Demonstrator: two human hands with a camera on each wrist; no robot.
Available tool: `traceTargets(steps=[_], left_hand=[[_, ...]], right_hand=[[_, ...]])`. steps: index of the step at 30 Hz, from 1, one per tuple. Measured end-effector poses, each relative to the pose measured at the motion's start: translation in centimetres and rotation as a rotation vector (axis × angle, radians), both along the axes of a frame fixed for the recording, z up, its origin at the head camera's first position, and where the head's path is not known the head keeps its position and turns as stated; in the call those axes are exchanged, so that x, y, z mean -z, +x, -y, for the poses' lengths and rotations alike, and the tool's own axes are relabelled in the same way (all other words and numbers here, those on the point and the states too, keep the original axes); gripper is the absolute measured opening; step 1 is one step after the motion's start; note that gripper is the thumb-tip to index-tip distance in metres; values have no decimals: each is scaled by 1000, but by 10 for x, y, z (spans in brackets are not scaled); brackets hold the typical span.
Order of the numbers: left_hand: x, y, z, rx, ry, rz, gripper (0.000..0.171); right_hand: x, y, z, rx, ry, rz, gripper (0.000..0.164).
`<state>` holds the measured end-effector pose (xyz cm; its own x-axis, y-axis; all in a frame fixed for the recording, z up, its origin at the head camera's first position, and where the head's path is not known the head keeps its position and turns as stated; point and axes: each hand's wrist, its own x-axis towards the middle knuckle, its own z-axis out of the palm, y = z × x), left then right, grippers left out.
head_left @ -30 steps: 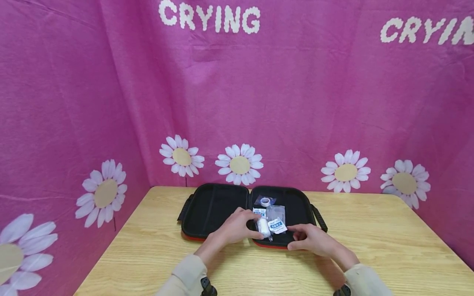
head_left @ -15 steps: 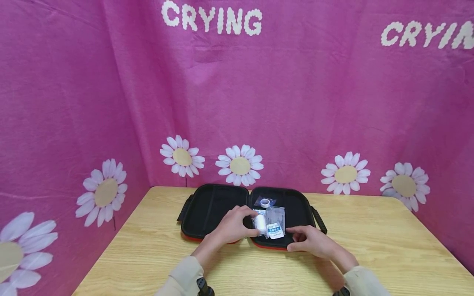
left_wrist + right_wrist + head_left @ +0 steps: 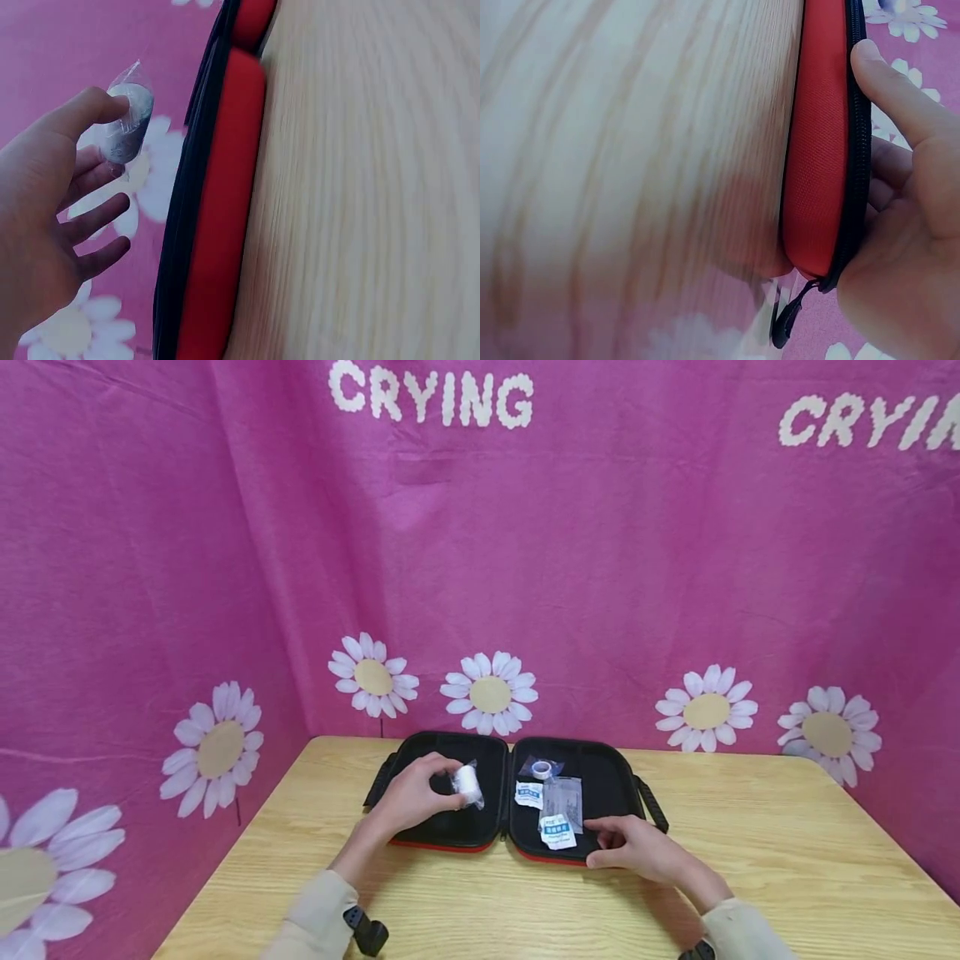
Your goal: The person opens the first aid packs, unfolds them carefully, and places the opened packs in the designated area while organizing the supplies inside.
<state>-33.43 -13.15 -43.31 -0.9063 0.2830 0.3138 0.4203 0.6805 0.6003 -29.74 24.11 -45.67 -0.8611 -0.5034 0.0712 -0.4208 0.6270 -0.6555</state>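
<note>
My left hand (image 3: 411, 793) pinches a plastic-wrapped white bandage roll (image 3: 467, 783) between thumb and forefinger, raised over the left half of an unfolded black-lined zippered case (image 3: 442, 833). In the left wrist view, the other fingers spread free below the bandage roll (image 3: 129, 124). My right hand (image 3: 641, 850) holds the front edge of the case's right half. Its thumb lies against the zippered rim (image 3: 859, 142) in the right wrist view, with the fingers curled on the inner side, partly hidden. Beside it lie two white-and-blue packets (image 3: 557, 832) and a clear flat sachet (image 3: 564, 802).
A tape roll in a clear bag (image 3: 542, 769) lies at the back of the case's right half. A black handle (image 3: 651, 804) sticks out on the right side. The wooden table (image 3: 517, 910) meets a pink daisy-print curtain (image 3: 585, 610) behind.
My left hand has lifted the bandage roll from the case's right half and carried it left over the other half. Both packets now show fully. The right hand has stayed in place.
</note>
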Motion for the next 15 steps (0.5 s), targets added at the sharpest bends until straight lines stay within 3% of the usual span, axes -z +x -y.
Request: traceTargets(steps=[6, 15], left_hand=[[1, 0, 35, -22, 8, 34, 42], [0, 0, 74, -104, -356, -93, 46]], right_hand=[[1, 0, 0, 10, -6, 12, 62], [1, 2, 0, 18, -12, -2, 62]])
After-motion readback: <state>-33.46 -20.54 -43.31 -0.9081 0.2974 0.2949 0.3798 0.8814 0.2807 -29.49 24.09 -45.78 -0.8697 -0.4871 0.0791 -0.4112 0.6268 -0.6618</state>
